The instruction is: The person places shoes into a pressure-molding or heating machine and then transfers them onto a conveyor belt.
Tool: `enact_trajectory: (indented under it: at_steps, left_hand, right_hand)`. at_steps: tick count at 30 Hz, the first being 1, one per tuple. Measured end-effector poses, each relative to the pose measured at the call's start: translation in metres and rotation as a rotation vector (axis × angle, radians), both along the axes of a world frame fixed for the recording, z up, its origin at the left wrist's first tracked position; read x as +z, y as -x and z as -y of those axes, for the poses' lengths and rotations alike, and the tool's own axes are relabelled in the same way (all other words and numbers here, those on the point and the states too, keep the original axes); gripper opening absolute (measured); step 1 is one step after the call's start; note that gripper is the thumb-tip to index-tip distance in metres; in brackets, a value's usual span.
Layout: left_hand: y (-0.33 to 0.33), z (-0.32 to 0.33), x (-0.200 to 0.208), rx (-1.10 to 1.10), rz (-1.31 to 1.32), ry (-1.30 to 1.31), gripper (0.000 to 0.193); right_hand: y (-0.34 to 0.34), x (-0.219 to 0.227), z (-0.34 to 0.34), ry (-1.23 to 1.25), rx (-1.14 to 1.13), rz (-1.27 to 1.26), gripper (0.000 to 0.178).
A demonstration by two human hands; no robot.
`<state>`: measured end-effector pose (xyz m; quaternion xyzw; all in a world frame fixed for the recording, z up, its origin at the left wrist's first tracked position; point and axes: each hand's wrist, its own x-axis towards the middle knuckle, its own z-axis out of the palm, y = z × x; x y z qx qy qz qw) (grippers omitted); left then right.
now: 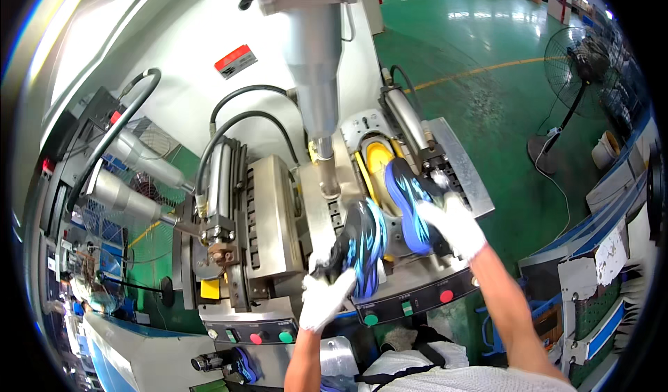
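White gloves cover both my hands. My left hand grips a black-and-blue sports shoe at its near end, over the front of the press. In my right hand is a second sports shoe, tilted so its blue sole side faces left; the fingers are partly hidden behind its upper. Just past this shoe sits the yellow pad of the machine's right station. Both shoes are above the metal bed, apart from each other. A vertical press cylinder stands beyond them.
Along the machine's front edge run control panels with a red button and a green button. Another blue shoe lies low on the left. Metal side cylinders and black hoses flank the bed. A standing fan is at far right.
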<state>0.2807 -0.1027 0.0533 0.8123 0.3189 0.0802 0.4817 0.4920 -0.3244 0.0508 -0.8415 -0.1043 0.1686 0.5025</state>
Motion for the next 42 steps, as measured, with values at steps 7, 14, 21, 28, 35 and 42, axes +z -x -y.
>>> enact_trajectory:
  at_steps: [7,14,21,28,35,42]
  left_hand:
    - [0.279,0.056,-0.079,0.071,-0.337,-0.015,0.059]
    - [0.330,0.085,-0.210,0.746,-0.437,0.094,0.070]
    - [0.347,0.101,-0.324,0.973,-0.300,-0.090,0.071]
    - [0.372,0.098,-0.268,0.708,0.080,-0.036,0.074]
    - [0.450,0.124,-0.270,1.118,-0.077,0.069,0.089]
    - [0.465,0.089,-0.326,0.945,-0.126,0.149,0.086]
  right_hand:
    - [-0.160,-0.191,-0.204,0.447,-0.039,0.695,0.032]
    - [-0.169,-0.183,-0.159,0.479,0.044,0.550,0.062]
    - [0.046,-0.096,-0.135,0.181,0.344,0.715,0.071]
    - [0.228,-0.237,-0.058,0.796,0.942,1.257,0.103]
    - [0.390,-0.210,-0.101,0.424,1.084,0.446,0.100]
    - [0.506,-0.366,-0.114,0.596,0.701,0.371,0.064]
